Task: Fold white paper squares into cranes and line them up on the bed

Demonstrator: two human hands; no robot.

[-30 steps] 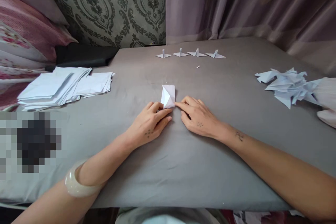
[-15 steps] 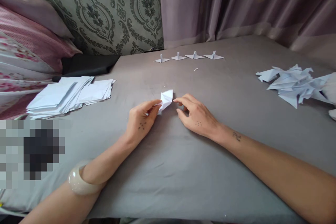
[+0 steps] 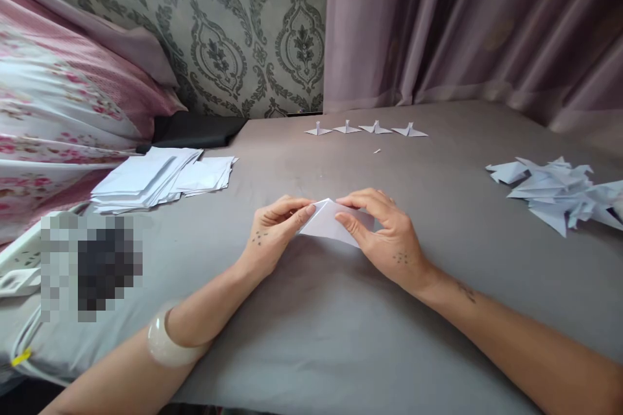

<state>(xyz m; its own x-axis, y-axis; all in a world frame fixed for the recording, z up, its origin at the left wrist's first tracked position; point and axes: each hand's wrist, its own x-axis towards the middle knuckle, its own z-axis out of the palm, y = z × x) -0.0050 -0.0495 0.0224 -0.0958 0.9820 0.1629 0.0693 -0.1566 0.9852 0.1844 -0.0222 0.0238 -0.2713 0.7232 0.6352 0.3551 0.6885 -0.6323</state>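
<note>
A partly folded sheet of white paper is held between my two hands over the grey cloth, its peak pointing away from me. My left hand pinches its left edge between thumb and fingers. On the right side, my right hand grips it, with the thumb on the near face and the fingers behind. The fingers cover part of the paper's right half. Beyond the hands, several folded paper cranes stand in a row.
Stacks of white paper squares lie at the left. A heap of folded paper pieces lies at the right. A small paper scrap sits before the cranes. A power strip with cables and a blurred dark object are at the near left.
My right hand, apart from the paper before, has closed on its right side. The paper now shows a wider, peaked shape. The camera view has shifted, so the surroundings appear lower and farther right.
</note>
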